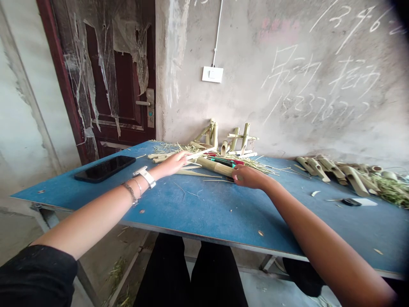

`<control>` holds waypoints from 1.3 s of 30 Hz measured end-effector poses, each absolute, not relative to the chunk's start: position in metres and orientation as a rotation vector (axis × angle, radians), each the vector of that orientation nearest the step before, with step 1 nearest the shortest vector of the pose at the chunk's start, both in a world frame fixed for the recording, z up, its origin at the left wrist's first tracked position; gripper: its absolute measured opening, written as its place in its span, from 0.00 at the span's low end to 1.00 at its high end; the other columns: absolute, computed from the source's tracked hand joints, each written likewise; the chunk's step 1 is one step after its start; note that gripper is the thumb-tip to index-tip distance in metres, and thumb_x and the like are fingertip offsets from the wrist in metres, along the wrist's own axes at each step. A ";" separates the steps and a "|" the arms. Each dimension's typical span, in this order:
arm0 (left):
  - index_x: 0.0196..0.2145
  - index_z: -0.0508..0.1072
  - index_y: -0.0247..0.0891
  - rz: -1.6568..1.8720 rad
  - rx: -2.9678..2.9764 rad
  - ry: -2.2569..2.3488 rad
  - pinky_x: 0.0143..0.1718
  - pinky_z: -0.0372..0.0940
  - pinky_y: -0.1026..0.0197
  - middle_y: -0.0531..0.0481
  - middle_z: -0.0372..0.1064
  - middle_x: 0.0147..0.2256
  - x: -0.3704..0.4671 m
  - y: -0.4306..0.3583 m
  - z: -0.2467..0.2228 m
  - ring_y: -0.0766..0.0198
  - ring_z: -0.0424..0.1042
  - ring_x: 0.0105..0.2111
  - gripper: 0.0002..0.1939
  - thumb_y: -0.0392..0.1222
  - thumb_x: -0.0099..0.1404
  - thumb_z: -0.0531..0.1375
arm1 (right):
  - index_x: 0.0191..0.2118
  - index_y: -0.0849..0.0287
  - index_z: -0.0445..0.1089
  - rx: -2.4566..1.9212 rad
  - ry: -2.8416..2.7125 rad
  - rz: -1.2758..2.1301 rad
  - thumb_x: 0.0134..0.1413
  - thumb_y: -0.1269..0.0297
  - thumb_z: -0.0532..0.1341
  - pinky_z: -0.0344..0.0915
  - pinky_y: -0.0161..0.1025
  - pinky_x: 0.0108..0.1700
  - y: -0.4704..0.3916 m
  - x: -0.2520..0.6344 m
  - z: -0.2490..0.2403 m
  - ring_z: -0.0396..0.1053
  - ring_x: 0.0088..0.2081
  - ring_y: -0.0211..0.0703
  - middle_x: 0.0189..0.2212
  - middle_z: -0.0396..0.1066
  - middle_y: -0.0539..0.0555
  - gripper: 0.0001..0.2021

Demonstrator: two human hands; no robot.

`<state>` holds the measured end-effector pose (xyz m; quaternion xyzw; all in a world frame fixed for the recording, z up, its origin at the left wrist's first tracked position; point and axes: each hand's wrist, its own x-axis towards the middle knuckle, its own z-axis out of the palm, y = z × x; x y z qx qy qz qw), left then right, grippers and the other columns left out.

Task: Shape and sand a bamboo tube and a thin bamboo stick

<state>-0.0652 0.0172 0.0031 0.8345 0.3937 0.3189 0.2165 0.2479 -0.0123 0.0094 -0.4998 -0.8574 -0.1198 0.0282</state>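
My left hand (177,162), with a watch and bracelets on its wrist, reaches over the far part of the table. Its fingers are closed on a thin, pale bamboo strip (203,152) that points right. My right hand (247,176) is closed at the right end of a bamboo tube (215,166), which lies slanted between the hands. A small dark part shows under the right fingers; its kind is unclear. Just behind the tube lie tools with black and green handles (223,161), partly hidden. A flat bamboo piece (196,172) lies in front of the tube.
The blue table (204,213) stands against a grey wall. Bamboo frames (244,138) stand at the back among shavings (166,148). A black phone (105,168) lies at left. Cut bamboo tubes (332,168) are piled at right, near a round black object (351,202).
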 end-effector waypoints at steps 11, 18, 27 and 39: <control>0.54 0.59 0.38 0.911 2.571 1.188 0.47 0.58 0.59 0.44 0.61 0.51 -0.063 0.016 0.006 0.61 0.62 0.48 0.19 0.42 0.67 0.43 | 0.22 0.59 0.65 -1.377 -2.630 -0.230 0.42 0.74 0.56 0.61 0.36 0.41 -0.009 0.253 0.012 0.66 0.37 0.43 0.37 0.67 0.56 0.04; 0.53 0.60 0.36 0.778 2.712 1.262 0.55 0.53 0.57 0.45 0.57 0.55 -0.064 0.017 0.005 0.61 0.56 0.54 0.20 0.39 0.65 0.43 | 0.22 0.59 0.64 -1.348 -2.509 -0.235 0.43 0.72 0.55 0.60 0.40 0.46 -0.009 0.263 0.018 0.66 0.42 0.45 0.41 0.68 0.56 0.04; 0.54 0.61 0.38 0.465 2.724 1.335 0.45 0.60 0.57 0.42 0.57 0.53 -0.066 0.014 0.004 0.56 0.65 0.45 0.27 0.53 0.60 0.50 | 0.23 0.58 0.61 -1.227 -2.148 0.197 0.45 0.62 0.54 0.63 0.39 0.39 -0.012 0.272 0.029 0.66 0.34 0.41 0.30 0.69 0.52 0.07; 0.45 0.67 0.43 0.351 2.749 1.258 0.39 0.59 0.60 0.46 0.63 0.43 -0.066 0.014 0.007 0.58 0.64 0.40 0.21 0.52 0.55 0.57 | 0.24 0.58 0.64 -1.547 -2.261 -0.332 0.45 0.69 0.57 0.60 0.40 0.43 -0.005 0.279 0.017 0.64 0.39 0.45 0.34 0.66 0.55 0.03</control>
